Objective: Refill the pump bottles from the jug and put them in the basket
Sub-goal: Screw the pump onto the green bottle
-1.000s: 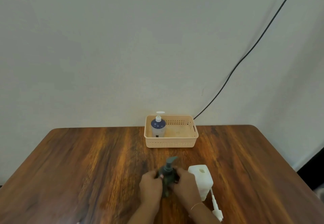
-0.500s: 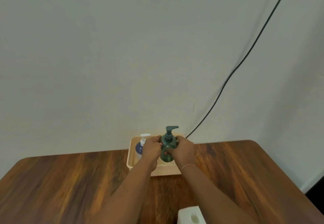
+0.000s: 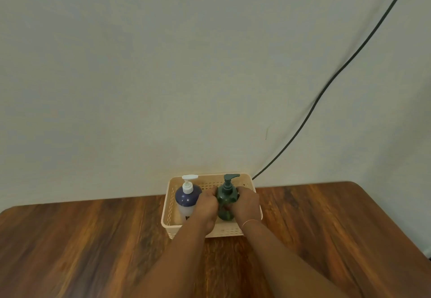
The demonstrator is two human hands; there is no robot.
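Note:
A dark green pump bottle stands upright inside the beige basket at the table's far edge. My left hand grips its left side and my right hand grips its right side. Left of it in the same basket stands a blue and white pump bottle with a white pump head. The jug is out of view.
The wooden table stretches to both sides of my arms. The basket stands close to a pale wall. A black cable runs down the wall to the table behind the basket's right corner.
Both hands carried the green bottle from the near middle of the table up and forward, then lowered it into the basket beside the blue bottle. The white jug left the view.

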